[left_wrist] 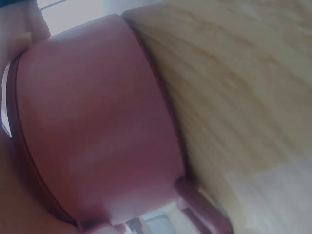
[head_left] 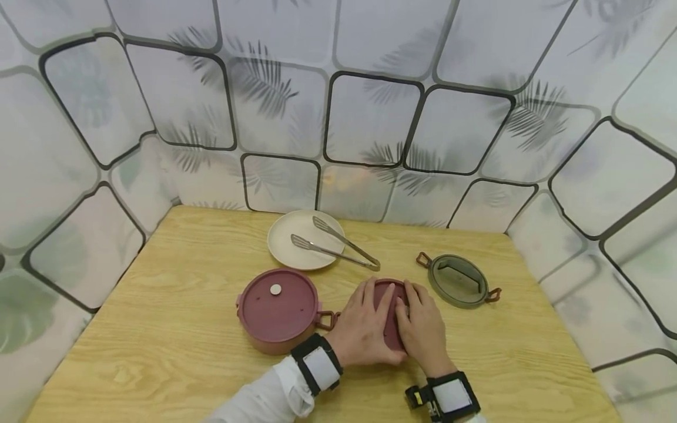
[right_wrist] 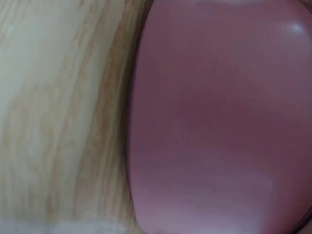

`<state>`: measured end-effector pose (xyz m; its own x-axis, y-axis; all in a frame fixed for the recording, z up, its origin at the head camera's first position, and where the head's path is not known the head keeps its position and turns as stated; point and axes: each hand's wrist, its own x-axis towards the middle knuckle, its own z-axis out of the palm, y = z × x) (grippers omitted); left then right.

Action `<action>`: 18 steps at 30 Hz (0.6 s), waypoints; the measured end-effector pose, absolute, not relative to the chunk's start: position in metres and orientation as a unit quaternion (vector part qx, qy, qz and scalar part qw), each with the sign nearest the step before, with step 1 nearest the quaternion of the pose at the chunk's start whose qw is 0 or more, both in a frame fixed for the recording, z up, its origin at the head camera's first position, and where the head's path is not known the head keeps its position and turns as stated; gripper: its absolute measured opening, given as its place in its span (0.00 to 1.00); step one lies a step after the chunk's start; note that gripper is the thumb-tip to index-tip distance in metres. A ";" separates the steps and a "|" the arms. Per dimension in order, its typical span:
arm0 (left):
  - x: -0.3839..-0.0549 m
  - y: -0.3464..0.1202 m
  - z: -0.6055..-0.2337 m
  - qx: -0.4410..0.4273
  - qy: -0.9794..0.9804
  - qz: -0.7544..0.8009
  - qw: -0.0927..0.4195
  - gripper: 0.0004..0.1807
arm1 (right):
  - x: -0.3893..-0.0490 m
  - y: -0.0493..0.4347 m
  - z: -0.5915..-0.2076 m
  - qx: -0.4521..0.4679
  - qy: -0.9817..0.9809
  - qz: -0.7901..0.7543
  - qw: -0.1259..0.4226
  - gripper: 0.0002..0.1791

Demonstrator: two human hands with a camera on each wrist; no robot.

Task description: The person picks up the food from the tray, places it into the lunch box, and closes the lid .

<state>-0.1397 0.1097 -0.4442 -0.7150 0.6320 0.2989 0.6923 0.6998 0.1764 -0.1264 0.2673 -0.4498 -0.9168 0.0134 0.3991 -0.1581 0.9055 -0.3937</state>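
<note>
The right-hand maroon pot (left_wrist: pixel 97 122) stands upright on the surface (head_left: pixel 174 317), near the middle of the head view, its round lid (head_left: pixel 391 329) seated on the rim. We note first the governing relation: the lid lies directly beneath the fingers of both hands, so neither is nearer and, in our judgement, no sideways reach remains. Being round, the lid offers no long axis; a left side handle (head_left: pixel 338 318) gives the pot its one clear direction, pointing toward the second maroon pot. We see the left hand (head_left: pixel 365 329) laid over the left part, its fingers spread and extended toward the far edge, its thumb along the near edge. The right hand (head_left: pixel 425 329) mirrors it on the right, fingers extended away from the person, thumb turned inward over the lid. Both are unclenched and in contact; how hard they press we cannot tell. The forearms converge from the near side, each wearing a wristband, and both wrist views are filled largely by the pot's smooth wall. Outward to the left we find the second pot (head_left: pixel 277 314) with its pale knob (head_left: pixel 275 289); beyond, a plate (head_left: pixel 280 238) carrying part of the tongs (head_left: pixel 342 256); to the far right, a green pan (head_left: pixel 449 288), its handles set along a slanting line.
</note>
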 end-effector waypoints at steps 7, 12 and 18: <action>-0.142 0.107 -0.435 -0.364 -0.919 -0.121 0.086 0.68 | -0.128 0.267 -0.450 0.035 -0.960 0.204 0.187 0.25; -0.144 0.106 -0.431 -0.370 -0.916 -0.144 0.055 0.71 | -0.129 0.267 -0.449 0.058 -0.975 0.145 0.160 0.28; -0.144 0.106 -0.431 -0.377 -0.913 -0.150 0.038 0.73 | -0.127 0.269 -0.448 0.076 -0.982 0.097 0.143 0.31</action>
